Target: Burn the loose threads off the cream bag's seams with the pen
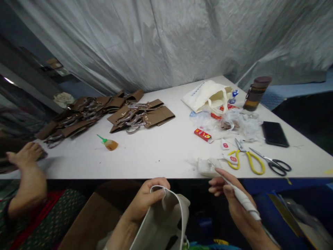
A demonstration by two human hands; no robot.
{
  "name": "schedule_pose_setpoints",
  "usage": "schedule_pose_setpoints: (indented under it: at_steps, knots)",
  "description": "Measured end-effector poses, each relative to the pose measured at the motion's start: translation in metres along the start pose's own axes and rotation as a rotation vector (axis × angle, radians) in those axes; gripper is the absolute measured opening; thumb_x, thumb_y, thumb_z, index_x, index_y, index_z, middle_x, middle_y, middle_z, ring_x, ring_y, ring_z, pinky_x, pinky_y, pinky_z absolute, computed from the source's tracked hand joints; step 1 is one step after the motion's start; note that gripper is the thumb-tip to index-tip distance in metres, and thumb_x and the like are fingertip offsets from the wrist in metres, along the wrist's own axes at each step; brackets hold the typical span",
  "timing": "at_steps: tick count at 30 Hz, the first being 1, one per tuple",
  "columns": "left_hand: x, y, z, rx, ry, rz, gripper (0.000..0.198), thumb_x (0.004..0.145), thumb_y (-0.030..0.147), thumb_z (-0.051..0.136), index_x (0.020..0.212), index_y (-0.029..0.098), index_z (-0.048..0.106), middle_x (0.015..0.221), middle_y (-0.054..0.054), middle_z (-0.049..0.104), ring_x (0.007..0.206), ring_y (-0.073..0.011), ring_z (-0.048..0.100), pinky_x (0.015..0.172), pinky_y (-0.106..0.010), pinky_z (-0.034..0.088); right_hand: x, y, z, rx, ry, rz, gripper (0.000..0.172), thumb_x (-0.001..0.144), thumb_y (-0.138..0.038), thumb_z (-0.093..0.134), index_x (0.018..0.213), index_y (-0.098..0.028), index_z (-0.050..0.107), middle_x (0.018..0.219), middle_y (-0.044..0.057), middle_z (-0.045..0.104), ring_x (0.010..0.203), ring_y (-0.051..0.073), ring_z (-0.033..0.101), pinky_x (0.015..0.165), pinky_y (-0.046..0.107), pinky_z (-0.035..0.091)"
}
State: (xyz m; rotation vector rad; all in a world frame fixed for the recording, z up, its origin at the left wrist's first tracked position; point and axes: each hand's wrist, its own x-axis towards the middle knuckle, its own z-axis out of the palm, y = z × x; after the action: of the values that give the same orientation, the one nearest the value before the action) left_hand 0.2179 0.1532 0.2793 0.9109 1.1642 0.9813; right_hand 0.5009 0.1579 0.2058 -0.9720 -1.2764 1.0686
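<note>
A: Nearest to the wearer?

B: Left hand (pixel 145 196) was closed on the curved rim of a cream cloth bag (pixel 166 222), held below the table edge. Right hand (pixel 231 199) was wrapped round a slim white tube-shaped tool (pixel 244 200), two fingers loose.

A: Farther out?

B: On the white table (pixel 156 156): yellow-handled scissors (pixel 247 159), then a small amber glue bottle (pixel 109 143). Beyond those lay stacked flat brown pieces (pixel 142 116). Another person's hand (pixel 26 154) rested at the left edge.

A: Risk?

B: My judgement: the cloth was pinched at one spot only, so it could sag or slip free. A wobbling tool tip might also mark the fabric.
</note>
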Motion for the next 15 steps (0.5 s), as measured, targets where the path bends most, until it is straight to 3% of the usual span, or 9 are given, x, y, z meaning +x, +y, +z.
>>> schedule_pose_setpoints:
  at_steps: [2, 6, 10, 15]
  knots:
    - [0.007, -0.01, 0.003, -0.22, 0.104, -0.069, 0.038, 0.06, 0.046, 0.091, 0.07, 0.017, 0.067, 0.072, -0.004, 0.062, 0.06, -0.0163, 0.056, 0.06, -0.027, 0.042, 0.005, 0.006, -0.017, -0.112, 0.05, 0.02, 0.036, 0.11, -0.048, 0.051, 0.136, -0.027, 0.063, 0.1, 0.005, 0.075, 0.075, 0.016, 0.071, 0.069, 0.023, 0.06]
    - [0.026, -0.041, 0.031, -0.298, 0.154, -0.221, 0.041, 0.058, 0.043, 0.092, 0.077, 0.016, 0.067, 0.064, -0.003, 0.064, 0.055, -0.0141, 0.056, 0.058, -0.025, 0.043, 0.013, 0.015, -0.033, -0.269, 0.126, 0.091, 0.032, 0.107, -0.05, 0.056, 0.12, -0.024, 0.07, 0.096, 0.003, 0.074, 0.08, 0.017, 0.069, 0.075, 0.026, 0.057]
    - [0.043, -0.066, 0.056, -0.193, 0.115, -0.273, 0.043, 0.056, 0.04, 0.094, 0.078, 0.017, 0.065, 0.06, 0.002, 0.06, 0.053, -0.0111, 0.052, 0.055, -0.022, 0.04, 0.021, 0.023, -0.03, -0.364, 0.077, 0.04, 0.024, 0.105, -0.047, 0.06, 0.113, -0.027, 0.07, 0.104, 0.0, 0.074, 0.095, 0.02, 0.069, 0.09, 0.03, 0.054]
    - [0.051, -0.069, 0.067, 0.005, 0.072, -0.247, 0.041, 0.061, 0.043, 0.09, 0.079, 0.013, 0.069, 0.065, -0.001, 0.064, 0.059, -0.0129, 0.052, 0.058, -0.024, 0.039, 0.031, 0.03, -0.026, -0.504, -0.029, -0.125, 0.015, 0.107, -0.039, 0.06, 0.111, -0.028, 0.068, 0.104, 0.0, 0.073, 0.098, 0.021, 0.068, 0.092, 0.033, 0.051]
